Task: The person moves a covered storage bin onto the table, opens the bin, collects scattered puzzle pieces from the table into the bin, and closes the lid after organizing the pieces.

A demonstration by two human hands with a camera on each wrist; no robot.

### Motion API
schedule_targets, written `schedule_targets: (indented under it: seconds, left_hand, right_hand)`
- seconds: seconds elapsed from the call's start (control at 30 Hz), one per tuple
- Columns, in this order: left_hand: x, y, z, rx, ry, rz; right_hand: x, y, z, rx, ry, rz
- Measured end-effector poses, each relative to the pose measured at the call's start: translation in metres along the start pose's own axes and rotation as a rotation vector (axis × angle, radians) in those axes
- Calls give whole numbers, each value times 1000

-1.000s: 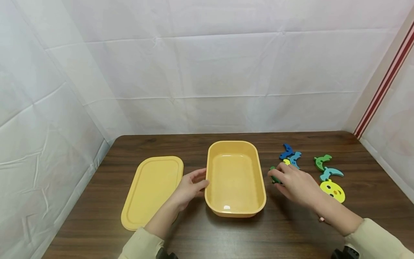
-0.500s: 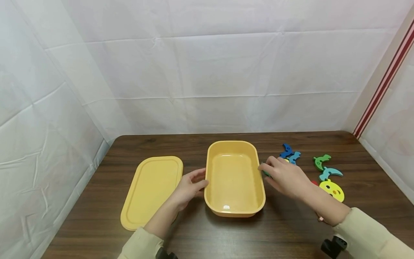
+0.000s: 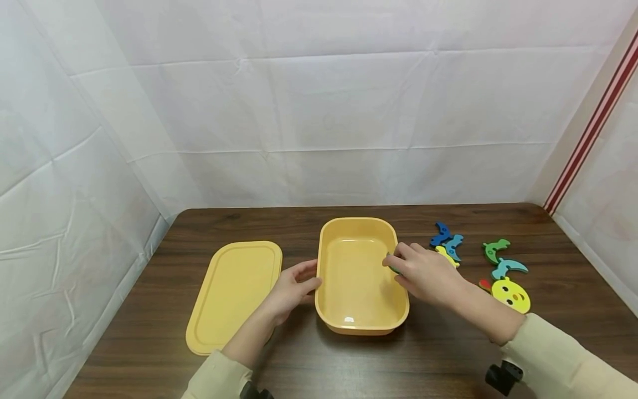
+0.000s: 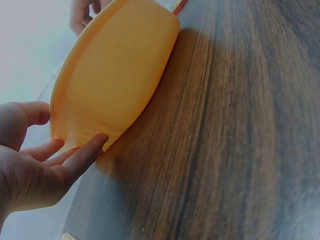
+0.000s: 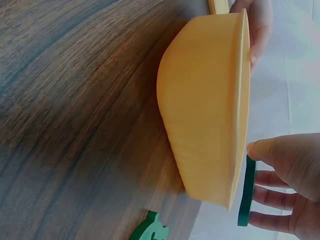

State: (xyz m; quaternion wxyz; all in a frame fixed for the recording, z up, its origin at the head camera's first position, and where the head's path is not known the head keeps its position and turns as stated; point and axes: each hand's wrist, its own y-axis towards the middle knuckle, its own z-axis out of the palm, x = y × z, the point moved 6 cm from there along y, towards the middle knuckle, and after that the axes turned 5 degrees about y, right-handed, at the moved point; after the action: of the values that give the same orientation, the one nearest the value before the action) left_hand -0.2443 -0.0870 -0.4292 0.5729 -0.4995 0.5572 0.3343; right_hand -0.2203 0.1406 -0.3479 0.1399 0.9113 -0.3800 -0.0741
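A deep yellow plastic box [image 3: 361, 321] stands on the table in the middle of the head view. My left hand [image 3: 294, 288] rests against its left side, fingers extended along the outer wall and thumb at the rim, as the left wrist view shows. My right hand [image 3: 423, 271] is over the right rim, pinching a thin dark green foam piece [image 5: 247, 192] between thumb and fingers. Most of that piece is hidden by the fingers in the head view; the right wrist view shows it edge-on, beside the rim.
A flat yellow lid [image 3: 236, 293] lies left of the box. On the right are foam pieces: dark blue [image 3: 441, 234], light blue [image 3: 453, 246], yellow [image 3: 447, 256], green [image 3: 495, 250], teal [image 3: 508, 268], red [image 3: 484, 285] and a yellow smiling-face piece [image 3: 512, 295].
My right hand has lifted the dark green piece from the table and carried it left to above the box's right rim. The left hand and box have stayed nearly still.
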Motion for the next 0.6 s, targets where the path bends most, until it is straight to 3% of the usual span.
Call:
schedule_targets:
  seconds: [0.6]
  left_hand:
    - [0, 0, 0, -3, 4, 2]
  right_hand:
    - [28, 16, 2, -17, 14, -108]
